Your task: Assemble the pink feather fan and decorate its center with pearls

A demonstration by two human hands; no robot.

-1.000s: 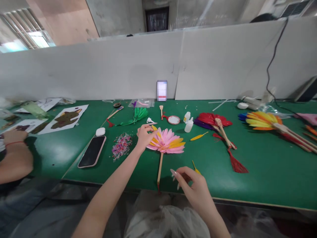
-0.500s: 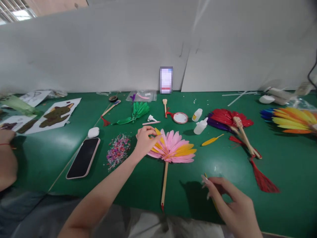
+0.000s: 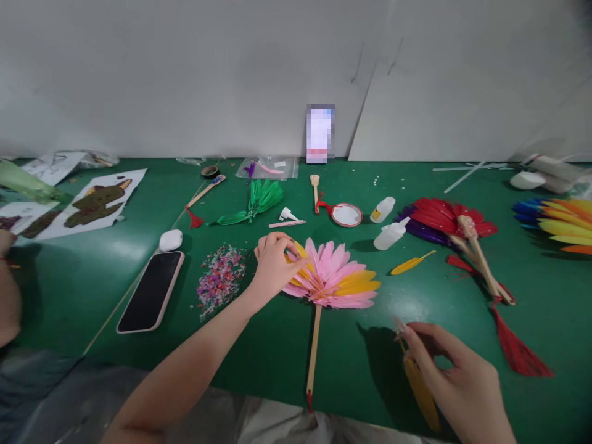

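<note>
A fan of pink and yellow feathers (image 3: pixel 332 266) lies in front of me, its wooden handle (image 3: pixel 314 351) pointing at the table's near edge. My left hand (image 3: pixel 276 264) is at the fan's left side, thumb and fingers closed on the yellow feathers there; the fingertips are partly hidden. To the lower right, my right hand (image 3: pixel 456 370) pinches a loose yellow feather (image 3: pixel 420 388) by its quill above the table, the vane hanging down. Another yellow feather (image 3: pixel 411 264) rests on the table right of the fan. Beyond the fan stand or lie a white glue bottle (image 3: pixel 390 235) and a smaller bottle (image 3: pixel 383 210).
A pile of colored bits (image 3: pixel 221 279), a phone (image 3: pixel 152 290) and a white case (image 3: pixel 171 240) lie left. Behind are green feathers (image 3: pixel 264 200), a white dish (image 3: pixel 346 214) and a propped phone (image 3: pixel 320 134). Red feathers (image 3: pixel 448 213) are right. Another person's arm (image 3: pixel 8 296) is far left.
My right hand has turned so that more of its yellow feather shows. My left hand stays on the fan. The view has shifted slightly.
</note>
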